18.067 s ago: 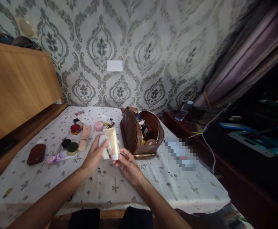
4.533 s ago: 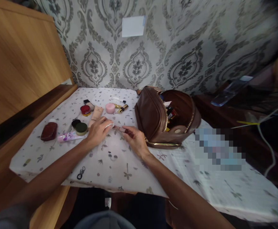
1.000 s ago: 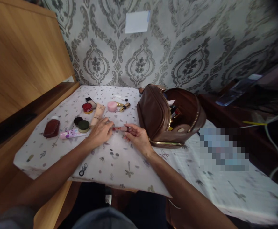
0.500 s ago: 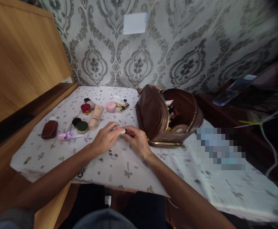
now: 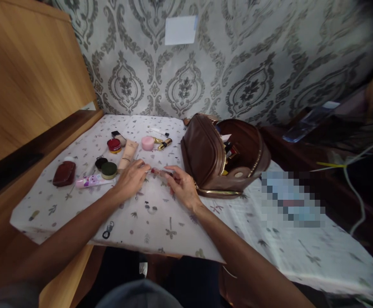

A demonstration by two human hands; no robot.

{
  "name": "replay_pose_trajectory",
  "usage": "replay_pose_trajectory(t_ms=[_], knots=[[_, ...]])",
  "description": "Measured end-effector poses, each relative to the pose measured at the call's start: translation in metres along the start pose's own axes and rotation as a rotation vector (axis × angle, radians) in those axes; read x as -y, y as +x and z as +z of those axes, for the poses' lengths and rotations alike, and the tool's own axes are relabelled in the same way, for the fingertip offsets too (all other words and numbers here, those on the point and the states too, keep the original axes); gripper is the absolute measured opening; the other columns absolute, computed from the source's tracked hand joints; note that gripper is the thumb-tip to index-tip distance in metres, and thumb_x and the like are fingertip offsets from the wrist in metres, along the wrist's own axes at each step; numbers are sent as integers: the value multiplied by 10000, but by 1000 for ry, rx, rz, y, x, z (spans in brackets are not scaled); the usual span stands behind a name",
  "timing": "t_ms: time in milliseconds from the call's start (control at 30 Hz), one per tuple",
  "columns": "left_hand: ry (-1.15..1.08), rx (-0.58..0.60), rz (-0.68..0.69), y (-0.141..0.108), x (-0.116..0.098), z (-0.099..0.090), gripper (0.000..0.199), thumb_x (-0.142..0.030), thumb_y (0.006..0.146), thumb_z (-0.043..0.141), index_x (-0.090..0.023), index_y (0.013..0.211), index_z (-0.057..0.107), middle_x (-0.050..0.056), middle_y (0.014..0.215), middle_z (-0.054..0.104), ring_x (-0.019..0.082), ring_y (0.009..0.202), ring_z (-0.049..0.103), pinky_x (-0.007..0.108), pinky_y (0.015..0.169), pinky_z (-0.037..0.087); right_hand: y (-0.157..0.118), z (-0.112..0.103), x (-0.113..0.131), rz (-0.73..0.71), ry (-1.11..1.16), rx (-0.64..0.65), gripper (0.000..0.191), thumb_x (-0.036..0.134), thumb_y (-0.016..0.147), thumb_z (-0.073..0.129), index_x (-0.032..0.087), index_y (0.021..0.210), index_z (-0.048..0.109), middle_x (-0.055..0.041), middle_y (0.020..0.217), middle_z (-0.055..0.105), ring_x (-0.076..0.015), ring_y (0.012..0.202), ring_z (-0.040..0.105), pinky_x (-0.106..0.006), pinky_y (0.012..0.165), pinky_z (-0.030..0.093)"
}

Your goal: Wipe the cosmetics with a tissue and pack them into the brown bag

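A slim reddish tube (image 5: pixel 159 172) lies level between my hands, over the patterned white cloth. My left hand (image 5: pixel 133 180) is closed round something small and white near the tube's left end, mostly hidden by the fingers. At the tube's right end, my right hand (image 5: pixel 182 186) pinches it between thumb and fingers. Just behind my left hand is a beige squeeze tube (image 5: pixel 128 155). Left of that hand are a dark green round jar (image 5: pixel 109 170) and a white and purple tube (image 5: pixel 92 181).
An open brown bag (image 5: pixel 205 149) with items inside stands right of my right hand. Farther back are a pink jar (image 5: pixel 148 143), gold tubes (image 5: pixel 165 144) and a red jar (image 5: pixel 114 145). A dark red bottle (image 5: pixel 64 173) lies at left.
My hands have moved apart, my left hand going left. The reddish tube now shows between them, where before a white piece was held with the hands together.
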State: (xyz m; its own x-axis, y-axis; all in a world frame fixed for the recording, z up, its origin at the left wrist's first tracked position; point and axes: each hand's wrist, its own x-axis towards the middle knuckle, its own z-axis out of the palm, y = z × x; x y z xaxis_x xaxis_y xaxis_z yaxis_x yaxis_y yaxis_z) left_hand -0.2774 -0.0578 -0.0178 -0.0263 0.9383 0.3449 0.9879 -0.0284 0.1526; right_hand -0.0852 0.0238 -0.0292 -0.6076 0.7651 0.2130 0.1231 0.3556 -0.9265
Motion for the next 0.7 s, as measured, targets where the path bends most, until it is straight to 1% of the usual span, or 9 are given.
replay_pose_trajectory(t_ms=[133, 233, 300, 367, 467, 567, 633, 700], knots=[[-22, -28, 4, 0, 2, 3, 236, -108, 932, 448, -193, 1001, 656, 71, 982, 595, 230, 939, 585, 338, 793, 493, 3, 3, -4, 66, 156, 17, 367, 475, 849, 599, 183, 1048, 698, 51, 570, 531, -114, 417, 529, -229, 408, 387], [-33, -61, -4, -1, 1, 2, 212, -126, 934, 465, -197, 1000, 655, 64, 972, 595, 221, 902, 587, 332, 788, 491, 4, 5, -5, 144, 277, 2, 417, 502, 798, 656, 174, 1053, 698, 40, 586, 573, -135, 441, 582, -240, 408, 436], [-36, -121, 9, -2, -2, 0, 214, -147, 947, 460, -200, 1015, 657, 63, 981, 603, 218, 898, 589, 332, 786, 491, 5, 5, -5, 173, 334, -11, 451, 526, 776, 680, 174, 1058, 693, 28, 604, 602, -152, 465, 614, -254, 421, 474], [-56, -200, 60, -3, -8, -1, 227, -175, 970, 443, -199, 1050, 654, 68, 998, 612, 217, 925, 592, 335, 810, 495, 5, 6, -5, 181, 369, -20, 471, 543, 762, 693, 174, 1056, 690, 16, 616, 623, -165, 486, 634, -263, 429, 493], [-101, -275, 190, -5, -19, -1, 244, -195, 996, 422, -194, 1094, 645, 77, 1027, 621, 204, 965, 597, 325, 841, 501, 6, 6, -7, 172, 387, -20, 466, 547, 751, 705, 171, 1026, 690, 10, 610, 628, -171, 492, 642, -266, 433, 501], [-102, -281, 290, -6, -25, 1, 260, -179, 1001, 406, -198, 1095, 648, 78, 1034, 628, 191, 959, 604, 303, 815, 508, 7, 8, -8, 141, 375, -11, 444, 546, 762, 693, 170, 998, 690, 10, 599, 626, -169, 495, 639, -264, 443, 502], [-97, -273, 296, -6, -24, 1, 266, -173, 997, 404, -199, 1095, 650, 80, 1039, 631, 192, 961, 609, 300, 811, 511, 5, 8, -6, 114, 343, -20, 436, 545, 792, 660, 170, 1011, 685, 14, 586, 621, -165, 490, 631, -260, 448, 498], [-102, -258, 266, -7, -21, 0, 270, -173, 992, 401, -192, 1100, 648, 84, 1043, 635, 201, 968, 613, 311, 824, 511, 1, 7, -1, 74, 264, -47, 423, 526, 841, 605, 167, 1052, 679, 21, 566, 608, -155, 470, 612, -254, 450, 486]])
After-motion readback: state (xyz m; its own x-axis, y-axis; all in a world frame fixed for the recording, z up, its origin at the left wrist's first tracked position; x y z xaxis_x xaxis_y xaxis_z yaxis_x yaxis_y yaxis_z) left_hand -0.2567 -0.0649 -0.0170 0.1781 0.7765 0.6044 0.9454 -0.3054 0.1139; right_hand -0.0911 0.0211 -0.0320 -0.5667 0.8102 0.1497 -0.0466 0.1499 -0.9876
